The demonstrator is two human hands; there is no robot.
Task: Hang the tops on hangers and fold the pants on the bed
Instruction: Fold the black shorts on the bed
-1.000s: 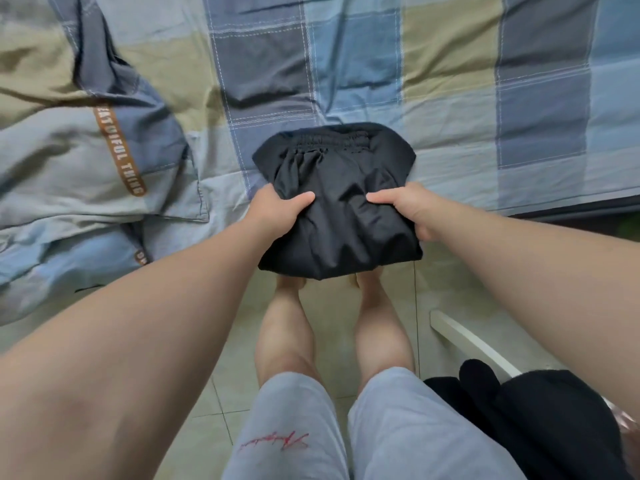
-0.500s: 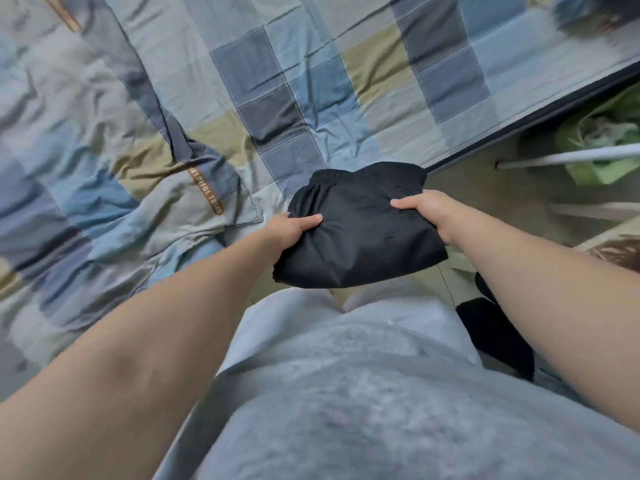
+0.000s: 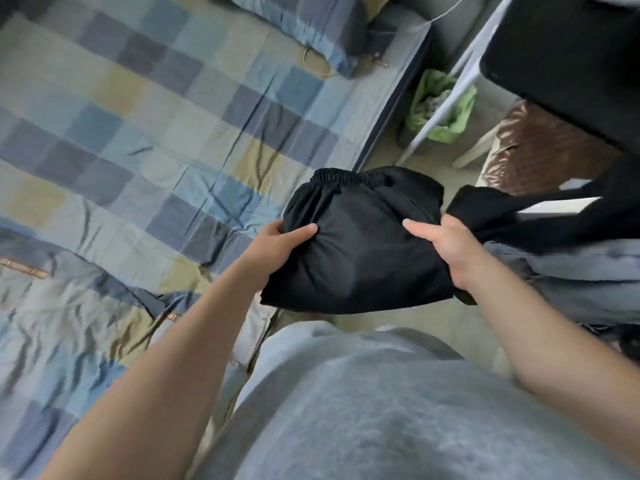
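A bed covered in a patchwork of blue, grey and olive squares fills the left side of the head view, its dark edge running diagonally down toward the person. Pale floor shows beside it.

The folded black pants are held as a compact bundle in front of the person's body, off the mattress and over the floor just beside the bed's edge. The gathered elastic waistband is on the far side, away from the person. The left hand grips the bundle's left side with the thumb lying on top of the cloth and the fingers tucked underneath, out of sight. The right hand grips the right side the same way, thumb on top and fingers hidden below.

Just to the right of the right hand, another black garment lies draped over grey-blue fabric. Beyond it stands a chair with a shiny brown seat, and a large black object fills the upper right corner. A white pole slants across a green bag on the floor near the bed's far end. A pillow in the same check lies at the head of the bed. The person's grey top fills the bottom of the view.
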